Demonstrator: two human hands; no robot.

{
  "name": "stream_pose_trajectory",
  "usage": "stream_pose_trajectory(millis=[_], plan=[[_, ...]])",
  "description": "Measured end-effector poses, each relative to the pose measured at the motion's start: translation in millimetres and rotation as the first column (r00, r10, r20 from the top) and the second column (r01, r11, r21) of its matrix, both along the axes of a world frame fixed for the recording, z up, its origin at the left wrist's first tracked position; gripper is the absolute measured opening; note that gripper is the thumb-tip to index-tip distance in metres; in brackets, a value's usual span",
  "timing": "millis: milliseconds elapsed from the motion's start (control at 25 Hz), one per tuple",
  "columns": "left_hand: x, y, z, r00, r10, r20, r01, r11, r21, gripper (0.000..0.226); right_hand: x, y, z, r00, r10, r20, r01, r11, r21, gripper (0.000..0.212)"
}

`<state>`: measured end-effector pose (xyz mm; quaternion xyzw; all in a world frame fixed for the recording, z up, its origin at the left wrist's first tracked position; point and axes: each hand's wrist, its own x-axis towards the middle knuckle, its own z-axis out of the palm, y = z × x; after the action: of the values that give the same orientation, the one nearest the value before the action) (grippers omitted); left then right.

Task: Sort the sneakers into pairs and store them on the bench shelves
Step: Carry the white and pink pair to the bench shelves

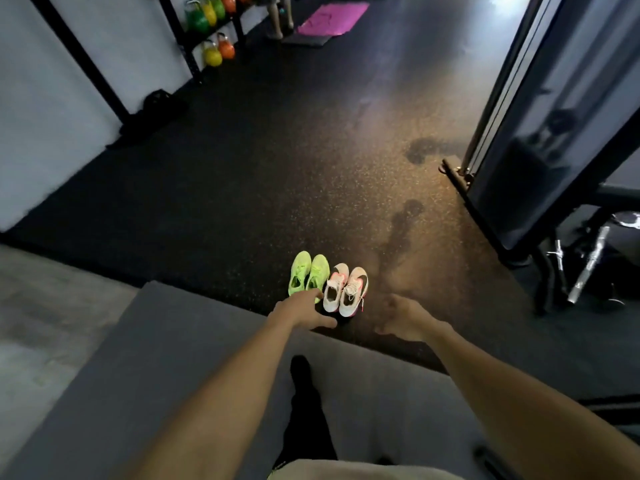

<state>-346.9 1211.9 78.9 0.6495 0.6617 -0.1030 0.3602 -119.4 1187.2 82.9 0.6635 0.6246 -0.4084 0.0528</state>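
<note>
Nearest the camera, both bare forearms reach forward over a grey padded table (166, 358) with a dark trouser leg (304, 403) showing beneath them. The left hand (304, 311) has its fingers stretched out, grip apart, fingertips at the heel of the neon green sneakers (309, 273), perhaps touching, though the blur makes that uncertain. The right hand (401, 318) hangs loosely curled and holds nothing, well to the right of the left grip. Just beyond and between the two hands, the white sneakers (346, 289) with pink trim stand as a pair, side by side with the green pair on the dark speckled floor (242, 168). Far beyond the left hand, coloured kettlebells (214, 32) sit on a rack, and a pink mat (332, 17) lies further back.
</note>
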Motion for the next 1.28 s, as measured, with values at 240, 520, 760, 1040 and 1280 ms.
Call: stream_pose_trajectory(millis=[240,520,760,1040,1280], plan=[[-32,160,-20,0.981,-0.192,-0.002,0.192,0.981,-0.03,0.078,-45,130,-8,0.992,-0.123,0.034,0.124,0.992,-0.026,0.056],[-46,286,-68,0.956,-0.292,0.03,0.294,0.946,-0.14,0.072,-72,246,-59,0.954,-0.297,0.033,0.298,0.942,-0.155,0.07],[-36,341,-211,0.954,-0.294,0.059,0.299,0.914,-0.273,0.085,-72,304,-209,0.961,-0.275,0.041,0.276,0.924,-0.265,0.064],[-20,366,-448,0.953,-0.301,0.027,0.296,0.91,-0.292,0.077,-68,332,-460,0.97,-0.239,0.047,0.24,0.907,-0.345,0.063],[-22,354,-621,0.942,-0.337,-0.013,0.32,0.905,-0.279,0.073,-71,330,-628,0.978,-0.204,0.046,0.207,0.921,-0.33,0.059]])
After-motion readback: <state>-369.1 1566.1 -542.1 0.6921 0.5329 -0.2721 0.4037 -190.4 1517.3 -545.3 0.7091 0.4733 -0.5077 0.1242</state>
